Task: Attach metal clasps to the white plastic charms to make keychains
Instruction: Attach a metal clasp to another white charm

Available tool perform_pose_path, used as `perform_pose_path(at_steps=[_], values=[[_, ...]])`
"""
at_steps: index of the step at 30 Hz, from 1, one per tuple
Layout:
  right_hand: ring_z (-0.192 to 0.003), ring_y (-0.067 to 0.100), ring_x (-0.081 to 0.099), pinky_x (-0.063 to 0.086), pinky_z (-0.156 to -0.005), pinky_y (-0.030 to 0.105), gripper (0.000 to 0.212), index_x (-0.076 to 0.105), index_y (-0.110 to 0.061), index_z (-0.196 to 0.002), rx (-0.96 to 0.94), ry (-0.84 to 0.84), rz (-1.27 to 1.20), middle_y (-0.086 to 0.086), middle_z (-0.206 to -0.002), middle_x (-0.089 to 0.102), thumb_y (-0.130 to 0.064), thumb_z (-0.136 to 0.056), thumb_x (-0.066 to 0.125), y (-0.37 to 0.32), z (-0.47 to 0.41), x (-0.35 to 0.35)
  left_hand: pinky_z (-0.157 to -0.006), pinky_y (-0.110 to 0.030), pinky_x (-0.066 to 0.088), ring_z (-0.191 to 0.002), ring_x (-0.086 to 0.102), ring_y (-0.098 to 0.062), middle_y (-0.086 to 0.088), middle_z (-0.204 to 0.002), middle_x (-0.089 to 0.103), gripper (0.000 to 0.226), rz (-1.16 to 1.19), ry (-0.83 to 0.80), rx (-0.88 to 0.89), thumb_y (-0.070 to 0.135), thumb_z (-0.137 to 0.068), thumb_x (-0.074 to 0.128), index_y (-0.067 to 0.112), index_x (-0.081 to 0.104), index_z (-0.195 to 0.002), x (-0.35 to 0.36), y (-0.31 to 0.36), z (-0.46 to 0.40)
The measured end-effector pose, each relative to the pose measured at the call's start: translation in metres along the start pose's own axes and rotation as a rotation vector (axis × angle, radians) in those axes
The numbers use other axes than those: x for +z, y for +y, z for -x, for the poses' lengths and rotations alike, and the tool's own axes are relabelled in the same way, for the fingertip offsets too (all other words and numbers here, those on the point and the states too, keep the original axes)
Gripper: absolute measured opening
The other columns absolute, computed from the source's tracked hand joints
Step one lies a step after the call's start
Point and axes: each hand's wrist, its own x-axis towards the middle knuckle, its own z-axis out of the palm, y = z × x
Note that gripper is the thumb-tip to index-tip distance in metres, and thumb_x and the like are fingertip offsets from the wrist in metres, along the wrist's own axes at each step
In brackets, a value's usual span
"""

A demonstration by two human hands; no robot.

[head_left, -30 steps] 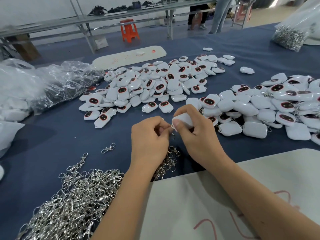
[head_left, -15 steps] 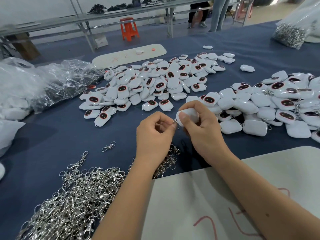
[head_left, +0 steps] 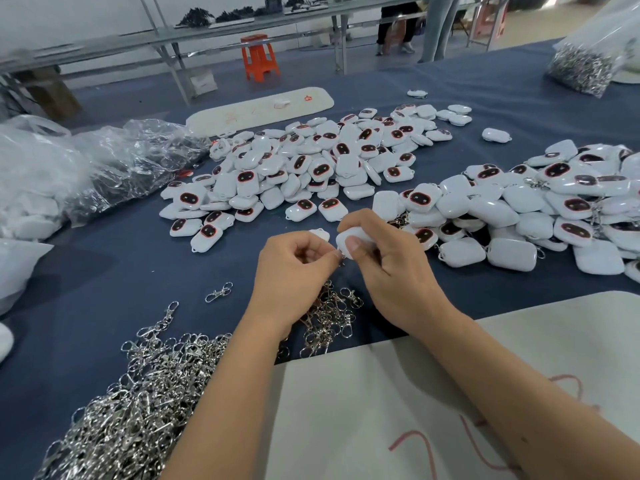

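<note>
No legible text; red handwritten marks on near white board (head_left: 398, 393) and far white board (head_left: 259, 107), unreadable.

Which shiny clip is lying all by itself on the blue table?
The lone metal clasp, just left of the left hand. Bare blue cloth surrounds it, while the others are tangled in the big clasp pile nearer the person.

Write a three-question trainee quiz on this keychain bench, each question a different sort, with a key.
1. True or false: the right hand holds a white charm.
2. The big loose heap of metal clasps lies: A) near left, B) far right, C) on the orange stool.
3. Fill in: the table cloth is dark ____.

Key: 1 true; 2 A; 3 blue.
</note>
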Motion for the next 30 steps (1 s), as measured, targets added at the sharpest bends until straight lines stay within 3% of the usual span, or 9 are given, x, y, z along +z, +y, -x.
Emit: perform_pose_path(at_steps=[4, 7, 9, 13, 16, 20, 23, 26, 30], values=[[-0.051, 0.012, 0.041, 0.034, -0.052, 0.021, 0.011, 0.063, -0.023, -0.108, 0.065, 0.069, -0.094, -0.007, -0.056, 0.044, -0.016, -0.104, 0.057, 0.001, 0.001, -0.001, -0.06, -0.025, 0.044, -0.06, 0.05, -0.011, 0.005, -0.061, 0.062, 0.015, 0.114, -0.014, -0.008, 0.01, -0.085, 0.078, 0.015, 0.075, -0.071, 0.003, 0.0, 0.0], [-0.063, 0.035, 0.058, 0.052, -0.06, 0.046, 0.01, 0.064, -0.028, -0.105, 0.167, 0.105, -0.182, 0.015, -0.073, 0.062, -0.02, -0.104, 0.058, -0.001, 0.0, -0.003, -0.056, -0.018, 0.043, -0.056, 0.05, -0.006, 0.008, -0.058, 0.061, 0.017, 0.204, -0.021, -0.008, 0.011, -0.086, 0.078, 0.018, 0.075, -0.07, 0.008, 0.0, 0.001], [-0.064, 0.03, 0.064, 0.055, -0.061, 0.045, 0.01, 0.066, -0.028, -0.102, 0.225, 0.123, -0.243, 0.009, -0.078, 0.066, -0.021, -0.104, 0.06, -0.002, -0.002, -0.005, -0.054, -0.015, 0.04, -0.055, 0.049, -0.005, 0.009, -0.058, 0.06, 0.015, 0.265, -0.024, 0.013, 0.014, -0.085, 0.078, 0.019, 0.075, -0.071, 0.011, 0.001, 0.003], [-0.048, 0.003, 0.051, 0.039, -0.047, 0.013, 0.011, 0.067, -0.014, -0.103, 0.343, 0.074, -0.491, -0.003, -0.065, 0.058, -0.017, -0.106, 0.057, 0.001, -0.005, -0.007, -0.05, -0.015, 0.036, -0.054, 0.041, -0.007, 0.011, -0.058, 0.053, 0.014, 0.221, -0.017, 0.145, 0.012, -0.087, 0.076, 0.02, 0.074, -0.077, 0.014, 0.0, 0.004], [-0.044, 0.002, 0.045, 0.034, -0.042, 0.012, 0.015, 0.066, -0.005, -0.106, 0.419, 0.034, -0.616, 0.003, -0.066, 0.052, -0.016, -0.107, 0.055, 0.0, -0.007, -0.009, -0.054, -0.015, 0.039, -0.057, 0.044, -0.006, 0.013, -0.064, 0.057, 0.016, 0.151, -0.02, 0.27, 0.005, -0.088, 0.075, 0.017, 0.072, -0.079, 0.012, 0.0, 0.005], [-0.043, 0.009, 0.033, 0.024, -0.041, 0.017, 0.018, 0.067, -0.011, -0.1, 0.493, -0.036, -0.69, 0.002, -0.06, 0.049, -0.022, -0.107, 0.055, 0.002, -0.008, -0.011, -0.064, -0.018, 0.043, -0.066, 0.051, -0.006, 0.006, -0.074, 0.062, 0.019, 0.085, 0.006, 0.384, -0.003, -0.086, 0.073, 0.014, 0.069, -0.079, 0.014, 0.001, 0.006], [-0.046, 0.008, 0.039, 0.029, -0.041, 0.019, 0.013, 0.066, -0.011, -0.098, 0.445, 0.048, -0.643, -0.003, -0.059, 0.05, -0.016, -0.106, 0.056, 0.004, -0.008, -0.01, -0.067, -0.017, 0.046, -0.071, 0.059, -0.01, 0.006, -0.077, 0.066, 0.018, 0.0, 0.018, 0.376, 0.0, -0.086, 0.075, 0.016, 0.071, -0.08, 0.016, -0.001, 0.006], [-0.056, 0.012, 0.046, 0.04, -0.049, 0.031, 0.012, 0.065, -0.023, -0.098, 0.291, 0.123, -0.37, 0.004, -0.067, 0.056, -0.015, -0.104, 0.058, 0.005, -0.004, -0.006, -0.063, -0.018, 0.049, -0.067, 0.06, -0.008, 0.008, -0.073, 0.068, 0.013, -0.011, 0.019, 0.256, 0.009, -0.086, 0.08, 0.02, 0.074, -0.081, 0.016, -0.004, 0.005], [-0.051, 0.005, 0.035, 0.033, -0.051, 0.018, 0.012, 0.062, -0.028, -0.103, 0.159, 0.106, -0.228, -0.008, -0.058, 0.046, -0.017, -0.105, 0.058, 0.002, -0.001, -0.003, -0.057, -0.02, 0.047, -0.06, 0.054, -0.007, 0.012, -0.063, 0.062, 0.013, -0.005, 0.026, 0.197, 0.022, -0.083, 0.086, 0.024, 0.074, -0.077, 0.012, -0.006, 0.003]])
